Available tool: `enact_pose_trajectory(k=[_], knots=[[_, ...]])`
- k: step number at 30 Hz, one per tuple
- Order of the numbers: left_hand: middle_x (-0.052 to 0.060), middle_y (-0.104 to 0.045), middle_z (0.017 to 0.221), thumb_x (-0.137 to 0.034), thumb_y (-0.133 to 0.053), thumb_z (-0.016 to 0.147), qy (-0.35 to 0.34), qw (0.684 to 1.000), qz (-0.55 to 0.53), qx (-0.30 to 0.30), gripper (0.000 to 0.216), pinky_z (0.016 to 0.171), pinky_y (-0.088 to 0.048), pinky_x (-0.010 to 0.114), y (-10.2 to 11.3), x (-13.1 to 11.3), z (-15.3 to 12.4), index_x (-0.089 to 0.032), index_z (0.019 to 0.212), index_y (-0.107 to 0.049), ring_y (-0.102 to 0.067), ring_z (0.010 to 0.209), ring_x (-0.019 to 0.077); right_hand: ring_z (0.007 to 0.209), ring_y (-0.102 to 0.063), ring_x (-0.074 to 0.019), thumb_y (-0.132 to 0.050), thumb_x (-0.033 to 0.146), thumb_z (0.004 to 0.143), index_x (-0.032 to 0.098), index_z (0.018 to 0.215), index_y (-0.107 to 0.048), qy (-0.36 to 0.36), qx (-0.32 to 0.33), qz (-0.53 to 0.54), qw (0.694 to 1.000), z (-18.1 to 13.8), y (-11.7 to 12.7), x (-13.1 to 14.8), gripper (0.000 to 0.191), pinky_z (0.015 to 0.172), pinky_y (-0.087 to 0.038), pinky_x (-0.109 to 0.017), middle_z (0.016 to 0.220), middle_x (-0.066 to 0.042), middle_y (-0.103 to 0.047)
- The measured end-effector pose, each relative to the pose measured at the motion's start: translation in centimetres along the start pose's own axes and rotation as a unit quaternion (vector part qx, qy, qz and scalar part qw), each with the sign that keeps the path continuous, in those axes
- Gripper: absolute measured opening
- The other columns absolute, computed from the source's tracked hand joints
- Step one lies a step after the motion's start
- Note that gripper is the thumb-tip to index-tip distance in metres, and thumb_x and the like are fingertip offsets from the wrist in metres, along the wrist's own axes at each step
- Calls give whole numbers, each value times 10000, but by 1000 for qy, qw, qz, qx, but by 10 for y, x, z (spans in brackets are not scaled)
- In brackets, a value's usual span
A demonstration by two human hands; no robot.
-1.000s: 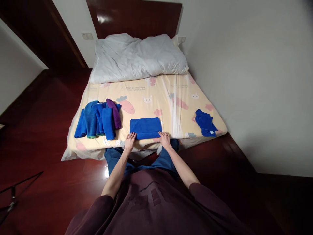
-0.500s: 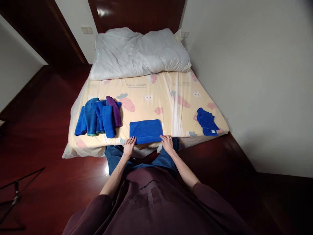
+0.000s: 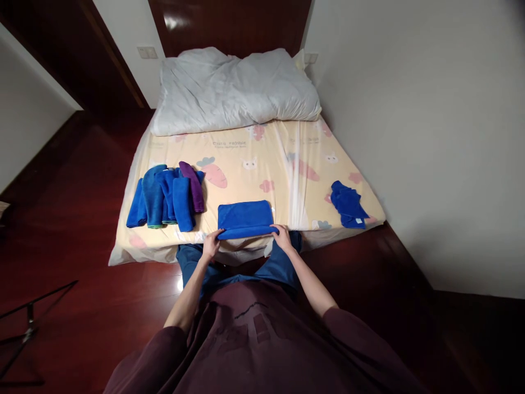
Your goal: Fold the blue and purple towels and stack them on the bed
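Observation:
A blue towel (image 3: 245, 215) lies at the bed's front edge, its near side raised in a narrow fold or roll. My left hand (image 3: 211, 244) is closed on the left end of that near edge. At the opposite end, my right hand (image 3: 281, 238) pinches the right corner. The far part of the towel lies flat on the sheet. To the left are several rolled towels, among them a blue roll (image 3: 183, 203), a teal roll (image 3: 153, 197) and a purple roll (image 3: 192, 186). Off to the right, a crumpled blue cloth (image 3: 348, 203) with a small white tag rests on the bed.
The bed's yellow sheet (image 3: 241, 180) has carrot and rabbit prints. A white quilt (image 3: 238, 90) is bunched at the headboard (image 3: 229, 24). A wall (image 3: 410, 137) stands close on the right. A black metal stand (image 3: 28, 323) is on the floor at lower left.
The towel's near edge has been lifted and folded away from me. Both hands have gone from resting on its corners to gripping the ends of the raised edge.

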State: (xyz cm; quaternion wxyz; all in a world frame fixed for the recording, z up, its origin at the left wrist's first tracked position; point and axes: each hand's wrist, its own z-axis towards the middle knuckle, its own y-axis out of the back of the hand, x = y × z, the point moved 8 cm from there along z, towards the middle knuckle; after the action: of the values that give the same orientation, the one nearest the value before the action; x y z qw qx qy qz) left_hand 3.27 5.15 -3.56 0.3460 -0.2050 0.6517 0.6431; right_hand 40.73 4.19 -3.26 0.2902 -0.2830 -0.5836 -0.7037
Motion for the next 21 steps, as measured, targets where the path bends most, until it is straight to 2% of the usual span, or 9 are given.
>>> enact_pose_trajectory(k=[2,3,5,8,13,21], knots=[[111,-747,1195,-194,-545,868,44,998,-28,-33,373,1005,-545,453,6,9,6,-195,1201,-713,-704,1112,273,945,-650,-272,-576,363,874,194,1008,-720,-44,-9,43,998,9,-2,-9,260,903,-545,-421,986,-110,-722],[126,-751,1111,-270,-571,891,68,996,-28,-52,302,958,-558,439,9,13,8,-177,1134,-724,-712,1038,280,853,-643,-259,-570,449,882,198,943,-695,-66,-11,58,996,13,-4,-13,288,833,-550,-402,910,-96,-709],[129,-723,939,-385,-599,907,104,991,-15,-85,264,878,-563,420,14,16,12,-164,985,-721,-697,920,285,735,-610,-236,-529,586,885,214,859,-636,-93,-14,75,993,20,-8,-18,388,742,-532,-374,803,-65,-669],[92,-651,785,-430,-588,916,106,990,-3,-98,264,828,-541,393,15,13,15,-190,837,-666,-657,865,279,731,-606,-231,-474,675,882,229,851,-592,-94,-17,85,992,24,-10,-18,463,726,-513,-358,799,-53,-656],[88,-659,823,-424,-539,933,86,991,-6,-100,257,841,-529,380,15,12,11,-196,895,-651,-637,883,263,735,-609,-233,-454,703,887,237,847,-577,-84,-4,71,994,21,-9,-16,484,726,-519,-355,792,-51,-655],[106,-698,881,-473,-494,964,101,988,6,-116,346,860,-550,404,16,11,9,-189,982,-689,-658,903,271,689,-601,-214,-490,735,882,232,789,-583,-94,-23,80,992,21,-5,-12,520,684,-537,-334,740,-46,-651]])
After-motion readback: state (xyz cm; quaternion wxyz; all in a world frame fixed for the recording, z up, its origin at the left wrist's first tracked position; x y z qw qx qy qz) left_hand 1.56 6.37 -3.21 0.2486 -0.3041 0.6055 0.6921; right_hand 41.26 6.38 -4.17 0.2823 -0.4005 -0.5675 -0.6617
